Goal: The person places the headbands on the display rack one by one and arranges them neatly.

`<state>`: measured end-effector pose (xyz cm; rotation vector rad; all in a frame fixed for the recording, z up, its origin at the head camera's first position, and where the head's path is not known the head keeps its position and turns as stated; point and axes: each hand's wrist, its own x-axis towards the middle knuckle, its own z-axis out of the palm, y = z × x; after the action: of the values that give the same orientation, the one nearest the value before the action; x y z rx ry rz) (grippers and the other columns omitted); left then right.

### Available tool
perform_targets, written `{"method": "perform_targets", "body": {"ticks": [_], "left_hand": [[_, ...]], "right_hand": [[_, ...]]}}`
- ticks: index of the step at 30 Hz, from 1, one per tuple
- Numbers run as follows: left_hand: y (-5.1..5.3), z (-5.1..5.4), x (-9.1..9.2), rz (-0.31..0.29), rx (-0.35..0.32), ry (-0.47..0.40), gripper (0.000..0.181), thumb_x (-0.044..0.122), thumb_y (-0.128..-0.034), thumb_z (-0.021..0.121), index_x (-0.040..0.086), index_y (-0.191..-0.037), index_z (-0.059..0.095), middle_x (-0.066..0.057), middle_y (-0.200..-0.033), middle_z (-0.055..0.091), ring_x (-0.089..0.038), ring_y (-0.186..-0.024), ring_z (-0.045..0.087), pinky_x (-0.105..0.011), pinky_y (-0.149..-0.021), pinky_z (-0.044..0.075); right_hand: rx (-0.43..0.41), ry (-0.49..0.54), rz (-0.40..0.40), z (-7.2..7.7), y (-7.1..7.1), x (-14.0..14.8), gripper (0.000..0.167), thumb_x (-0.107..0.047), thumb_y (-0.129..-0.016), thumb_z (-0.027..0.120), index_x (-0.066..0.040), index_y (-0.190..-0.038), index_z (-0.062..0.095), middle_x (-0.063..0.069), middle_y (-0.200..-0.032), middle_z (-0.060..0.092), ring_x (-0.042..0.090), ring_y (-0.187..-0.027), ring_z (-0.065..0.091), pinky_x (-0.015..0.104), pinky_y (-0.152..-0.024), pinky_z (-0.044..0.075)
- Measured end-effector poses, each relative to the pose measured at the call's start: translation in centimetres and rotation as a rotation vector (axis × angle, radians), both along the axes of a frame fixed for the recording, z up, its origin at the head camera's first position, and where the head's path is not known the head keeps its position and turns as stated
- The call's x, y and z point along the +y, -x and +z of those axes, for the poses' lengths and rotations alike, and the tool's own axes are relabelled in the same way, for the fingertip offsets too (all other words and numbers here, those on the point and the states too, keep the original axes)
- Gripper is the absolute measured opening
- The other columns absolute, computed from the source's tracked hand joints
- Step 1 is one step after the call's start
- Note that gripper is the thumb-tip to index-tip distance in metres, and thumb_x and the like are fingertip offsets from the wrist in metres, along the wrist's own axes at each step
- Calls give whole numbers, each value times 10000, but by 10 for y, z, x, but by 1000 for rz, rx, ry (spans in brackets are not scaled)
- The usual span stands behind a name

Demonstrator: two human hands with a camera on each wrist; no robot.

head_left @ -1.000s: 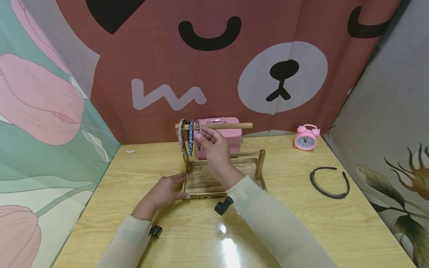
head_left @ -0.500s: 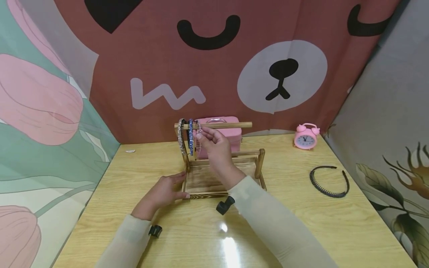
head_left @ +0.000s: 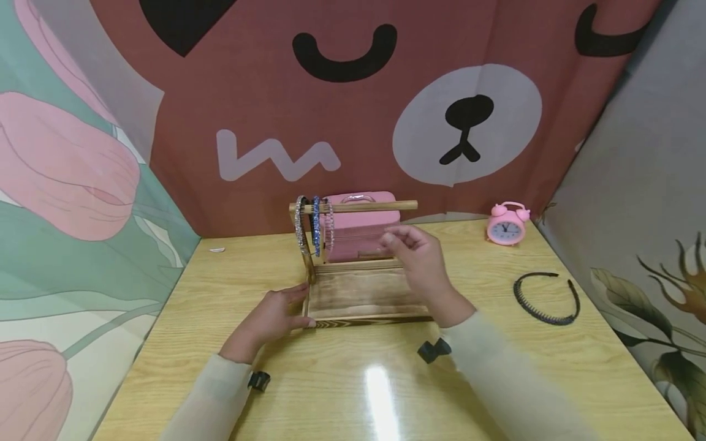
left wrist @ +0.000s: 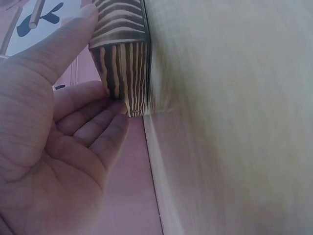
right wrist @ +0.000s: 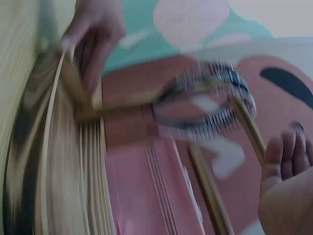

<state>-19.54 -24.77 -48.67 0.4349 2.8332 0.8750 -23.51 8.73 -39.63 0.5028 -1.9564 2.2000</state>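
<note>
My left hand (head_left: 274,316) holds the left end of a wooden rack (head_left: 366,294), thumb at the front corner and fingers along the side. The left wrist view shows its striped wood end (left wrist: 122,73) between thumb and fingertips. From the rack's upper bar (head_left: 380,206) hang a silver rhinestone headband (head_left: 299,226), a blue headband (head_left: 316,223) and a pale pink beaded headband (head_left: 330,226). To their right is my right hand (head_left: 421,263), apart from them, fingers loosely bent with nothing held. In the blurred right wrist view, the headbands (right wrist: 215,103) overlap on the bar.
Behind the rack stands a pink case (head_left: 361,236) with a handle. A pink alarm clock (head_left: 506,225) is at the back right of the table (head_left: 309,392). Nearer on the right lies a black toothed headband (head_left: 543,306). A small white piece (head_left: 217,250) lies at the back left.
My right hand has let go of the pale pink headband and moved right and slightly down. That headband now hangs on the bar. My left hand has stayed on the rack.
</note>
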Motion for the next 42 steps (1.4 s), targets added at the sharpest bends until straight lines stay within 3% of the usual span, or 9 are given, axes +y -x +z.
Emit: {"method": "perform_targets", "body": {"ticks": [4, 8, 13, 18, 22, 25, 28, 33, 42], "left_hand": [[-1, 1, 0, 1, -3, 18, 843, 423, -924, 885, 68, -1606, 540, -43, -1715, 463, -368, -1561, 456, -563, -1259, 425], [-1, 2, 0, 1, 6, 23, 826, 388, -926, 889, 58, -1601, 544, -51, -1710, 472, -375, -1558, 460, -568, -1257, 426], [0, 2, 1, -18, 1, 0, 822, 379, -929, 889, 51, -1599, 545, -72, -1706, 478, -382, -1561, 457, -576, -1258, 423], [1, 2, 2, -19, 17, 17, 819, 392, -923, 893, 57, -1591, 558, -70, -1698, 489, -377, -1546, 478, -572, -1247, 440], [0, 2, 2, -34, 45, 33, 811, 382, -920, 897, 51, -1583, 565, -87, -1684, 503, -374, -1522, 509, -561, -1223, 472], [0, 2, 2, -33, 43, 28, 812, 370, -923, 897, 50, -1588, 558, -86, -1683, 503, -364, -1521, 511, -551, -1215, 484], [-1, 3, 2, -29, 35, 25, 814, 368, -929, 893, 48, -1594, 549, -86, -1688, 498, -365, -1525, 506, -553, -1215, 483], [-1, 1, 2, -21, 29, 31, 819, 389, -930, 887, 61, -1600, 549, -82, -1690, 497, -368, -1528, 504, -559, -1215, 482], [-1, 2, 1, -21, 27, 16, 813, 385, -929, 889, 61, -1595, 555, -62, -1698, 488, -368, -1537, 491, -561, -1228, 466]], "right_hand": [[12, -68, -86, -10, -1, 50, 117, -118, -1056, 736, -26, -992, 771, -62, -829, 769, 142, -761, 731, 260, -760, 646], [-38, -180, -175, -22, -2, 95, 171, -187, -1061, 746, -35, -985, 770, -92, -810, 743, 103, -772, 709, 238, -756, 622], [-81, -511, -269, -39, -9, 153, 325, -352, -1064, 746, -37, -1139, 778, -127, -904, 756, 34, -837, 689, 196, -724, 580], [-114, -808, -296, -57, -18, 205, 397, -450, -1035, 764, -104, -1228, 780, 13, -1096, 801, -7, -897, 656, 183, -703, 562], [-79, -960, -331, -70, -25, 240, 390, -414, -986, 836, -86, -1193, 795, 131, -1123, 809, 142, -973, 710, 144, -704, 520], [-85, -1029, -351, -75, -31, 268, 425, -384, -964, 866, -43, -1205, 790, 225, -1180, 785, 357, -1052, 727, 185, -725, 502], [-156, -1066, -359, -74, -38, 295, 515, -424, -976, 845, -8, -1266, 754, 306, -1275, 725, 496, -1143, 667, 361, -776, 549], [-264, -1120, -356, -72, -49, 327, 643, -532, -981, 805, -2, -1333, 712, 354, -1404, 631, 557, -1216, 603, 635, -848, 545], [-263, -1184, -232, -83, -52, 334, 620, -500, -920, 877, -41, -1317, 746, 342, -1386, 676, 614, -1265, 586, 735, -934, 487]]}}
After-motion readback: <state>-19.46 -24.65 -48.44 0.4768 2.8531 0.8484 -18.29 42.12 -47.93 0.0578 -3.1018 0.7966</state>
